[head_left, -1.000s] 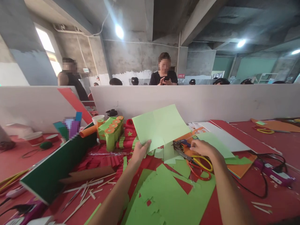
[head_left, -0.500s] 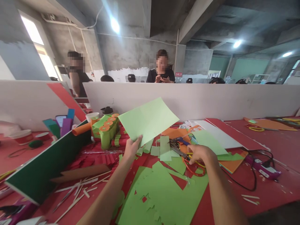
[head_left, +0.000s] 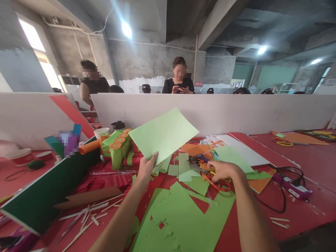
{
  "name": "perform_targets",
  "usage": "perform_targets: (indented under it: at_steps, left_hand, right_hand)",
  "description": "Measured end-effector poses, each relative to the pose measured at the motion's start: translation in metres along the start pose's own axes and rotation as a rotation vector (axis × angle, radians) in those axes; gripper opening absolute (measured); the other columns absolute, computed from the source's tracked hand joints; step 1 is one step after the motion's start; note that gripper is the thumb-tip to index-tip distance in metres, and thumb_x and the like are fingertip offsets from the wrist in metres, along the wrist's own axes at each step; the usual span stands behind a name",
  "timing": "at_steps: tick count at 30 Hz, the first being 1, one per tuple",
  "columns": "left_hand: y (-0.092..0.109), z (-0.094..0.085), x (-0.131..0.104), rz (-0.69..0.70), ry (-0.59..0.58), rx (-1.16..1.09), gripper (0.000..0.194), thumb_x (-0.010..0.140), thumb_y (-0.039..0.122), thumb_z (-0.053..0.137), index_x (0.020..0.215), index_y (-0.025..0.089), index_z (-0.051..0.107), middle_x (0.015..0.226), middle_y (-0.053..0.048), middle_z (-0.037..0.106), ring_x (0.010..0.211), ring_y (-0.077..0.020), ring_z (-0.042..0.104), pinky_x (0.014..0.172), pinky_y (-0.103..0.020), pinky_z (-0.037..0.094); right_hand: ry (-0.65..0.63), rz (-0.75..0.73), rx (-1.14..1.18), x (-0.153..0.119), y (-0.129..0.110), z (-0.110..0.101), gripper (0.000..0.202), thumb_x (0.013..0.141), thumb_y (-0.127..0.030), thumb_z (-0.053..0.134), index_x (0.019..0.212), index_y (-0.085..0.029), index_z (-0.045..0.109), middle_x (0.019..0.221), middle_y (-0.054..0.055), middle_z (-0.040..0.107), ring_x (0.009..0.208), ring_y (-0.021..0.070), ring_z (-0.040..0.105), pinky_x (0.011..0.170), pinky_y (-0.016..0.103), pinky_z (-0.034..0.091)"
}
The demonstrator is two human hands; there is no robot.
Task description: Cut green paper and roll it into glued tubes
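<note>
Red table (head_left: 296, 213): carries all. Lg. green sheet (head_left: 189, 217): flat, nearer us than our L hand (head_left: 147, 166) & R hand (head_left: 225, 170), hands apart. Pale-green sheet (head_left: 165, 133): raised, L hand pinching near edge, prob. to keep it off table. Yellow-hdl. scissors (head_left: 211, 172): at R hand, handles our way, likely for reach; can't tell if gripped.

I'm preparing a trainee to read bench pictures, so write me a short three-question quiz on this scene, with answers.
1. Which of the person's hands is holding up a light green sheet?
2. True or false: the right hand is resting on the purple power strip.
3. What colour is the tabletop?
A. Blue
B. Red
C. White

Key
1. The left hand, gripping it near its lower edge.
2. False: it is at the scissors.
3. B
</note>
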State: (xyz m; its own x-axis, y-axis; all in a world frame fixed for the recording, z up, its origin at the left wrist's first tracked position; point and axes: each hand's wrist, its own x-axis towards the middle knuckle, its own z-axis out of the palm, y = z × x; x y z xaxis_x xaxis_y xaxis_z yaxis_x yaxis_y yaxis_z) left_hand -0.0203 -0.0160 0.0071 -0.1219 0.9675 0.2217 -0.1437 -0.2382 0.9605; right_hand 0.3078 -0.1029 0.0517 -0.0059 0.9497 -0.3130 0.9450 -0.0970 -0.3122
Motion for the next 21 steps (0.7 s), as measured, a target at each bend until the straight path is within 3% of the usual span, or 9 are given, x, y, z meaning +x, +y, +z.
perform_targets:
  at_steps: [5, 9, 12, 16, 19, 21]
  left_hand:
    - [0.004, 0.001, -0.003, 0.022, 0.019, 0.055, 0.04, 0.075, 0.037, 0.071, 0.105, 0.011, 0.071, 0.115, -0.012, 0.072, 0.107, -0.0301, 0.066, 0.091, -0.04, 0.052]
    - [0.003, 0.001, -0.002, 0.059, 0.011, 0.109, 0.04, 0.075, 0.04, 0.07, 0.103, 0.011, 0.072, 0.112, -0.011, 0.073, 0.106, -0.0295, 0.067, 0.092, -0.039, 0.051]
    - [0.001, -0.001, 0.0, 0.077, 0.001, 0.16, 0.042, 0.075, 0.043, 0.07, 0.102, 0.011, 0.072, 0.109, -0.011, 0.074, 0.102, -0.0298, 0.068, 0.087, -0.038, 0.052]
    - [-0.002, -0.004, 0.003, 0.114, 0.021, 0.192, 0.043, 0.076, 0.045, 0.068, 0.102, 0.011, 0.072, 0.107, -0.01, 0.075, 0.099, -0.0286, 0.069, 0.083, -0.036, 0.053]
    - [-0.003, -0.006, 0.005, 0.142, 0.045, 0.234, 0.041, 0.076, 0.045, 0.066, 0.099, 0.011, 0.073, 0.102, -0.01, 0.076, 0.095, -0.0276, 0.069, 0.08, -0.035, 0.053]
    - [-0.004, -0.006, 0.006, 0.155, 0.061, 0.249, 0.04, 0.076, 0.044, 0.066, 0.097, 0.011, 0.073, 0.1, -0.009, 0.076, 0.092, -0.0275, 0.069, 0.077, -0.034, 0.053]
  right_hand:
    - [-0.06, -0.29, 0.329, -0.003, 0.004, -0.005, 0.044, 0.069, -0.02, 0.064, 0.11, -0.025, 0.047, 0.073, -0.006, 0.052, 0.056, 0.0108, 0.044, 0.054, 0.023, 0.034]
    - [-0.086, -0.542, 0.543, -0.002, -0.019, -0.002, 0.04, 0.075, -0.016, 0.061, 0.112, -0.022, 0.048, 0.087, -0.002, 0.058, 0.072, 0.0127, 0.051, 0.065, 0.023, 0.039]
    - [-0.134, -0.655, 0.723, 0.004, -0.042, 0.007, 0.039, 0.082, -0.025, 0.063, 0.117, -0.022, 0.047, 0.092, 0.001, 0.058, 0.073, 0.0126, 0.052, 0.065, 0.024, 0.042]
    - [-0.139, -0.647, 0.808, 0.011, -0.059, 0.02, 0.036, 0.086, -0.037, 0.063, 0.115, -0.023, 0.048, 0.082, -0.002, 0.055, 0.067, 0.0118, 0.049, 0.061, 0.025, 0.041]
    - [-0.208, -0.584, 0.823, 0.008, -0.06, 0.023, 0.026, 0.089, -0.045, 0.055, 0.101, -0.022, 0.052, 0.071, -0.003, 0.05, 0.057, 0.0114, 0.044, 0.054, 0.026, 0.038]
    - [-0.187, -0.534, 0.825, 0.002, -0.059, 0.022, 0.028, 0.09, -0.049, 0.052, 0.094, -0.021, 0.054, 0.068, -0.003, 0.048, 0.054, 0.0121, 0.043, 0.052, 0.028, 0.038]
